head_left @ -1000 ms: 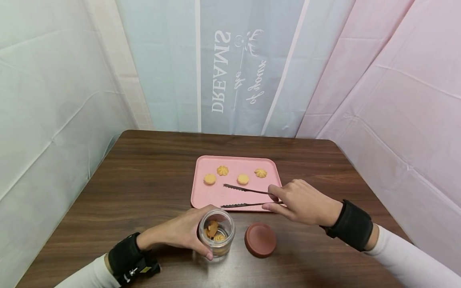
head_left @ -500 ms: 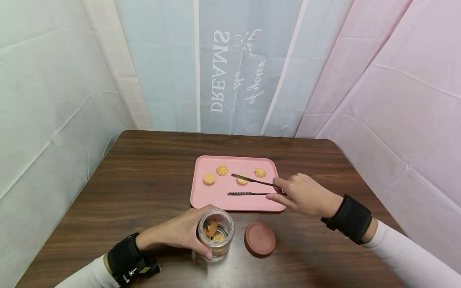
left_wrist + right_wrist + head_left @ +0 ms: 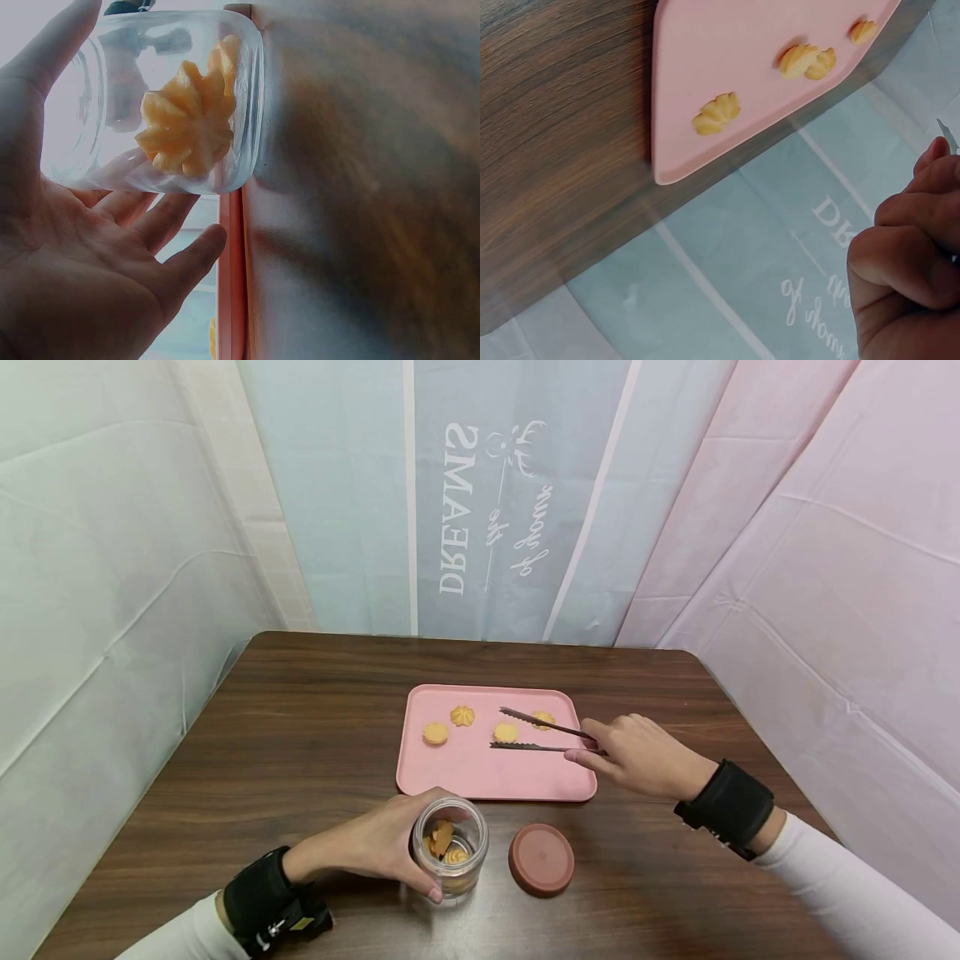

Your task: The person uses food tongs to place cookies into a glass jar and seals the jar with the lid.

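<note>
My left hand grips a clear glass jar by its side; the left wrist view shows the jar standing on the table with several flower-shaped cookies inside. In my right hand are dark metal tongs, their arms spread apart over the pink tray. Between the tong tips lies a round cookie. A ridged cookie sits partly behind the upper tong arm. Further left on the tray are another ridged cookie and a round one.
A reddish-brown round lid lies on the wooden table, right of the jar. Cloth curtains hang behind the table and along both sides.
My right hand has carried the spread tongs away from me and to the right, from the tray's near part to around the round cookie. The left hand and jar have stayed put.
</note>
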`<state>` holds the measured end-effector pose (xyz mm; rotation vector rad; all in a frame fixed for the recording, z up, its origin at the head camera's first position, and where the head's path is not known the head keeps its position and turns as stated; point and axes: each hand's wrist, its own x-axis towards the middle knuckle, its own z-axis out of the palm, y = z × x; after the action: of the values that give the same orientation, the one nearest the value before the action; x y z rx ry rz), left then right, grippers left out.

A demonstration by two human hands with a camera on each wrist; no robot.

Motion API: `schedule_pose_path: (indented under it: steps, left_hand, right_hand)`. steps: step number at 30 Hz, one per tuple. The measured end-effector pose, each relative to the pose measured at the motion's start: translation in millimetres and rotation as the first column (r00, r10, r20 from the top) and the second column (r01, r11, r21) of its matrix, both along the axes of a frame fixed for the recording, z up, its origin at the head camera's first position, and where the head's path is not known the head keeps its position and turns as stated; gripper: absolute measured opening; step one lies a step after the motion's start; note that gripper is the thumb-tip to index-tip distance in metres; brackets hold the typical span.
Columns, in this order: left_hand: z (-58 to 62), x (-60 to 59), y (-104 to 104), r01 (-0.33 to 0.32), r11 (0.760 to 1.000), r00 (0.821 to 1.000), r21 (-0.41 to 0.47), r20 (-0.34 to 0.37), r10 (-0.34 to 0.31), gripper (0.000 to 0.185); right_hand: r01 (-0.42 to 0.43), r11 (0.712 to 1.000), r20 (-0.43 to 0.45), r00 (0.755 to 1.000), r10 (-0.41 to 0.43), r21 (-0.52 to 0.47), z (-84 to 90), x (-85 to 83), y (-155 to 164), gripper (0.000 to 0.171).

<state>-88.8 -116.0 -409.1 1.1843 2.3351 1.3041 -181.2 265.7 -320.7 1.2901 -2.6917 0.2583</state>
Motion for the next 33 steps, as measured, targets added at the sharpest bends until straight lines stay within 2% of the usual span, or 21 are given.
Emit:
schedule_pose_path:
  steps: [16,23,33]
  left_hand:
    - [-1.2,0.4,0.3,0.003,1.000,1.000,0.005,-0.014,-0.003,0.087]
    - [-1.8,0.2,-0.2,-0.002,1.000,1.000,0.002,-0.024,0.002,0.087]
    - [0.2,0.1,-0.2,-0.004,1.000,1.000,0.002,-0.005,0.004,0.086]
  right_hand:
    - [0.054,0.998,0.007,0.999,-0.054,0.023,-5.8,-8.4,7.7,0.032]
    - [0.080,0.996,0.029,0.996,-0.081,0.032,-9.7,-11.2,11.0,0.034]
    - [0.096,0.995,0.050,0.994,-0.097,0.022,-20.7,-17.2,14.9,0.036]
